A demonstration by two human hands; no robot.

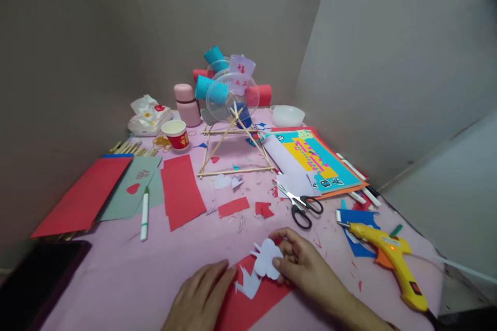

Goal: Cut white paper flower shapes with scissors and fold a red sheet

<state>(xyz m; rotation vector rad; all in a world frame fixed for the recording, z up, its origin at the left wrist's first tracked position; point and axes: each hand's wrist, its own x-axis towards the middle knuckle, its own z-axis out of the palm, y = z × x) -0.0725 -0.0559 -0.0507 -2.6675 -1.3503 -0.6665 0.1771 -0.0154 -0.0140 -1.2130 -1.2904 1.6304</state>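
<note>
My right hand (301, 258) pinches a white paper cutout (267, 258) between thumb and fingers. The cutout has rounded lobes and thin prongs on its left, like a butterfly. Beneath it, a red paper sheet (252, 310) lies at the table's near side. A jagged white paper scrap (249, 284) rests on that sheet, just left of the cutout. My left hand (202, 295) lies flat on the left edge of the red sheet, fingers stretched out and holding nothing. Black-handled scissors (298, 204) lie spread beyond my right hand.
A stick-framed wheel model (233, 114) with coloured paper cups stands at the back. The yellow glue gun (392, 253) lies right, its cord trailing off. Left are a marker (145, 214), red paper strips (181, 191), a phone (42, 279) and a paper cup (176, 135). Walls enclose the table.
</note>
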